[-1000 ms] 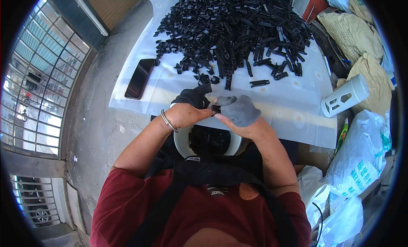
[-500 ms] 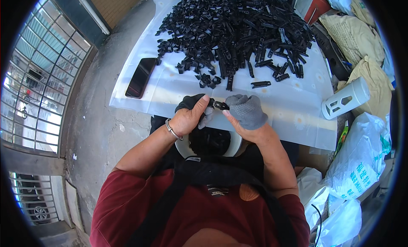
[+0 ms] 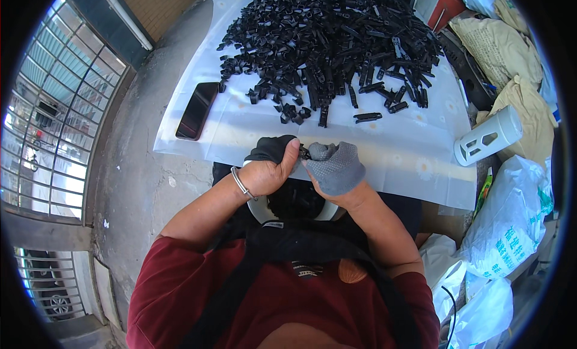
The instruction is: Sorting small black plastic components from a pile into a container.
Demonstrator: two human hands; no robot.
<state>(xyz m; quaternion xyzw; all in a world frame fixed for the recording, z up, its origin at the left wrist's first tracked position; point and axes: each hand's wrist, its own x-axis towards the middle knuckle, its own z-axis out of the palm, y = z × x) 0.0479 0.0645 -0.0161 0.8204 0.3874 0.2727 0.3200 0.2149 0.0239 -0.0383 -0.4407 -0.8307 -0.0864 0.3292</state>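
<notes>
My left hand (image 3: pixel 271 164), in a black glove with a bare thumb, is closed on a small black plastic piece (image 3: pixel 305 151). From the right, my right hand (image 3: pixel 335 170), in a grey dotted glove, also pinches that piece, so the fingers cover most of it. The hands are nearly touching, just over the table's near edge. Beneath them a white bowl (image 3: pixel 259 211) with black parts (image 3: pixel 294 200) is partly hidden. Farther off, a heap of short black clips (image 3: pixel 270 42) merges on the right with long narrow black plastic pieces (image 3: pixel 360 54).
A white flowered cloth (image 3: pixel 240 124) covers the table. On its left lies a dark phone (image 3: pixel 197 110); a white cut-out cylinder (image 3: pixel 488 136) lies tilted at the right edge. Plastic bags (image 3: pixel 508 220) and beige sacks (image 3: pixel 496 45) crowd the right side.
My right hand has moved left and closed in on my left hand. The black piece between them is now more covered by the fingers.
</notes>
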